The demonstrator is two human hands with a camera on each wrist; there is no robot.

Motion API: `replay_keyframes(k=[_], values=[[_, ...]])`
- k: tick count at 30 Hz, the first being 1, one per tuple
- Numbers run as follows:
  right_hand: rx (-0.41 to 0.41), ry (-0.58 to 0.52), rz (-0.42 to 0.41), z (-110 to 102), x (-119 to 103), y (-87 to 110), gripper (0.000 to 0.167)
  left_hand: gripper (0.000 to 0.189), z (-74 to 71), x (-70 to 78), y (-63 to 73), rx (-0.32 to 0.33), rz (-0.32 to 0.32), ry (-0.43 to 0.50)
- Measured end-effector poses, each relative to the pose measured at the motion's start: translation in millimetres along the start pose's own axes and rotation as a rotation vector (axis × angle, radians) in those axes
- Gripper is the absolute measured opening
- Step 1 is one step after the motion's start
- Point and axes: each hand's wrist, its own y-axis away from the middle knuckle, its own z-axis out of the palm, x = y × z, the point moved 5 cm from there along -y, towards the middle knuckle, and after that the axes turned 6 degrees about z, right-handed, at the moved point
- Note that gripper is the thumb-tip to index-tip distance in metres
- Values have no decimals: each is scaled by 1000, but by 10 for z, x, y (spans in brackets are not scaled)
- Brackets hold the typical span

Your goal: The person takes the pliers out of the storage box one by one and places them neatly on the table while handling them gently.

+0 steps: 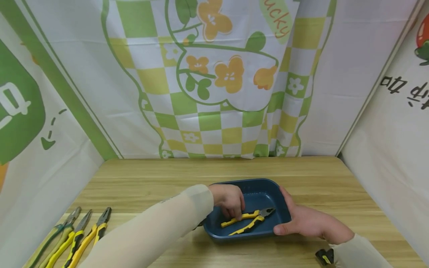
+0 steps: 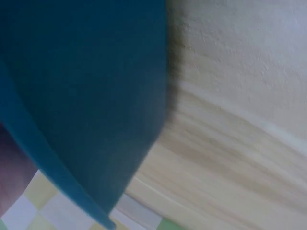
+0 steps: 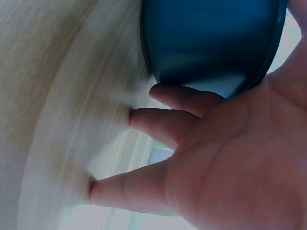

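A dark blue rectangular plastic box (image 1: 221, 237) stands on the wooden table. Inside it lie pliers (image 1: 256, 222) with yellow and black handles spread apart and the metal jaws toward the right. My left hand (image 1: 230, 201) reaches in over the left side, its curled fingers at the upper handle, seeming to pinch it; the fingertips are partly hidden. My right hand (image 1: 306, 219) holds the box's right end between thumb and index finger. In the right wrist view, the other fingers (image 3: 132, 189) extend beside the box wall (image 3: 211, 43), tips touching the table.
Several pliers (image 1: 78, 234) with green or yellow handles lie side by side at the table's left, partly behind the left sleeve (image 1: 157, 223). Near the right sleeve is a small black and yellow object (image 1: 325, 257). A patterned curtain (image 1: 214, 123) hangs along the far edge.
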Motion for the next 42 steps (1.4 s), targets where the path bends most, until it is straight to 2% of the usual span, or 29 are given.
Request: replay_keyframes(k=[10, 15, 20, 24, 29, 37, 42], values=[[-19, -4, -11, 19, 9, -5, 126, 16, 80, -3, -11, -76, 11, 13], [-24, -10, -30, 18, 9, -9, 126, 17, 76, -25, -2, -91, 16, 15], [-22, -14, -21, 14, 4, -4, 128, 23, 52, -45, 6, -99, 52, 10], [-21, -15, -32, 9, -5, 2, 127, 27, 70, -55, 8, -139, 85, 10], [-23, -10, -22, 13, -3, 7, 127, 26, 102, -58, 11, -176, 95, 19], [-27, -27, -35, 12, 14, -7, 128, 28, 141, -24, 23, -197, 94, -13], [-19, -30, -50, 6, 30, -24, 127, 28, 147, -17, 24, -185, 101, -34]])
